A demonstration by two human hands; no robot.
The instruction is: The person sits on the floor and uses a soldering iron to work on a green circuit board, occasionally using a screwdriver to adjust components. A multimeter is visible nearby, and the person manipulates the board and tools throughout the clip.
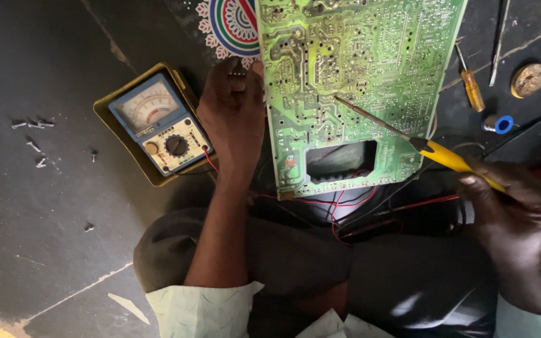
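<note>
A large green circuit board lies solder side up, tilted over my lap, with a rectangular cut-out near its lower edge. My left hand grips the board's left edge. My right hand holds a soldering iron with a yellow handle. Its long metal tip touches the board near the middle. Red and black wires trail from under the board's lower edge.
An analog multimeter in a yellow case sits on the dark floor left of my left hand. Several loose screws lie further left. A small yellow-handled screwdriver, a blue-and-white spool and a round brass disc lie at right.
</note>
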